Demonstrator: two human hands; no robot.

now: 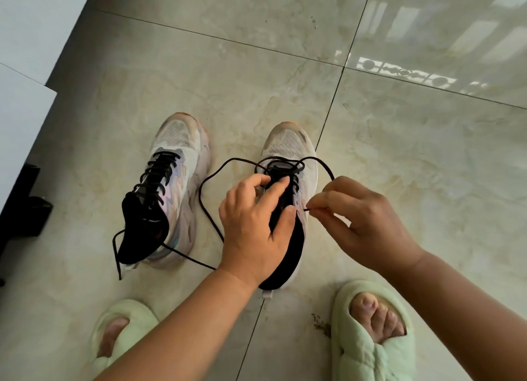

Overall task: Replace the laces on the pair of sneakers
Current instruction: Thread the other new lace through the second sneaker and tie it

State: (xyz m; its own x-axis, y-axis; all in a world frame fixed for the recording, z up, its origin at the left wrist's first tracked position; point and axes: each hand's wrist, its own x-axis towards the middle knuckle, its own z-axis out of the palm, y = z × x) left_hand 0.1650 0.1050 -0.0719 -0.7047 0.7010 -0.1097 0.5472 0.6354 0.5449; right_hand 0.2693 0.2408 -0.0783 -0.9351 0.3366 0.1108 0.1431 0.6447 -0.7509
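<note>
Two white mesh sneakers with black tongues stand on the tiled floor, toes pointing away from me. The left sneaker (174, 187) is laced up its full length with a black lace whose ends trail on the floor. The right sneaker (288, 149) has a black lace (204, 201) threaded only through its lower eyelets, looping loosely to both sides. My left hand (253, 226) grips the right sneaker's tongue and upper, thumb on the right side. My right hand (368, 218) pinches the lace's tip beside the shoe's right eyelet row.
My feet in pale green slippers (370, 338) stand close below the shoes, the other slipper (119, 332) at lower left. A white cabinet or wall (25, 75) and a black object (25, 209) lie at the left. Some debris (320, 323) lies by the right slipper.
</note>
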